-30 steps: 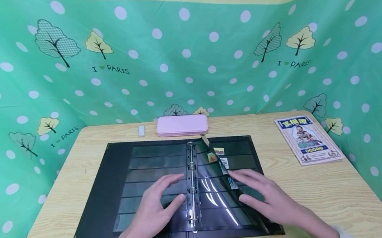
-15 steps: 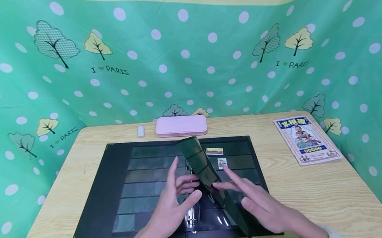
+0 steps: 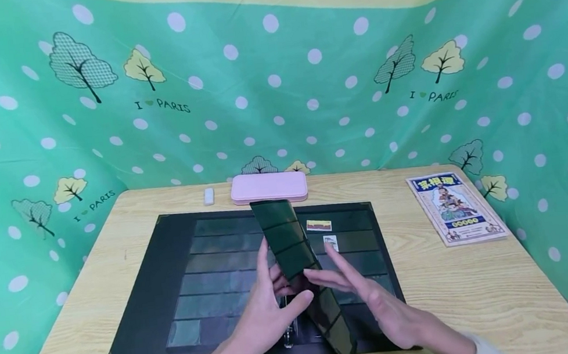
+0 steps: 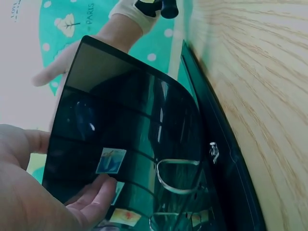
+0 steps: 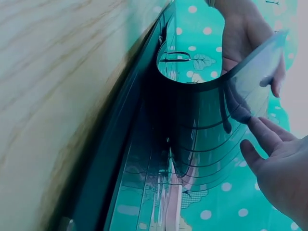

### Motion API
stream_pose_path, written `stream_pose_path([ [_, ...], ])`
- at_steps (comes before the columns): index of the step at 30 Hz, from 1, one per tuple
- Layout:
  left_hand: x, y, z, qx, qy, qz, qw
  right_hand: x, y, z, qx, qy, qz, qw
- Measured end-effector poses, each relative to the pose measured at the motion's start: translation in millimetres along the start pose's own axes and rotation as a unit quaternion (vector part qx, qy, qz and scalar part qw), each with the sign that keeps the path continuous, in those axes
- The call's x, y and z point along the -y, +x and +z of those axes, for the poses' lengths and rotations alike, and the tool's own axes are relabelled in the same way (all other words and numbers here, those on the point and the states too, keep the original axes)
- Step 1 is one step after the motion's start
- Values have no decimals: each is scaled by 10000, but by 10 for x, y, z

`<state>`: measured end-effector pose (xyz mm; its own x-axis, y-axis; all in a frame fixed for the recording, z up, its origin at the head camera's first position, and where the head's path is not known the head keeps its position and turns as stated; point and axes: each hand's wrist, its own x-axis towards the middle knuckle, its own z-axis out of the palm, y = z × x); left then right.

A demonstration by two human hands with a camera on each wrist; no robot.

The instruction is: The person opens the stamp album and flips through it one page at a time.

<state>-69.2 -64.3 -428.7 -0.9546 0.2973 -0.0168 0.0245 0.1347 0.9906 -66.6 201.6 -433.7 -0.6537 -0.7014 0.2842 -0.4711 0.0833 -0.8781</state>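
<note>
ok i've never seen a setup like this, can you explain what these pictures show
There's no machine: just a person's bare hands, the left hand and the right hand. The wide picture comes from a camera worn on the head; the smaller, tipped-looking ones come from cameras on each wrist.

On the wooden table lie an open black ring binder, a pink case, a small white object and, further right, a booklet.

One dark page is lifted and bent. It passes between the left thumb and fingers, though how firmly isn't clear; a right fingertip touches it.
</note>
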Motion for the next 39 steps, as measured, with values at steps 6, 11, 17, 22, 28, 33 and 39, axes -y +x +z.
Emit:
stream_pose_path([
  [6, -2, -30, -60, -101, 118, 157, 9998, -8, -25, -26, -147, -46, -77, 9999],
  [11, -41, -67, -137, -420, 367, 121, 9984, -64, -61, -68, -351, -269, -107, 9990],
  [17, -53, -85, -251, -686, 463, 243, 9963, -164, -135, -148, -591, -557, 304, 9962],
  [22, -57, -102, -350, -802, 487, 371, 9949, -255, -187, -221, -729, -714, 471, 9937],
  [28, -42, -122, -421, -925, 600, 322, 9934, -319, -242, -315, -769, -1148, 855, 9867],
  [33, 0, -142, -468, -972, 649, 506, 9919, -391, -303, -384, -717, -1580, 1576, 9721],
  [39, 30, -172, -559, -1095, 659, 568, 9902, -490, -337, -478, -585, -2204, 2165, 9493],
])
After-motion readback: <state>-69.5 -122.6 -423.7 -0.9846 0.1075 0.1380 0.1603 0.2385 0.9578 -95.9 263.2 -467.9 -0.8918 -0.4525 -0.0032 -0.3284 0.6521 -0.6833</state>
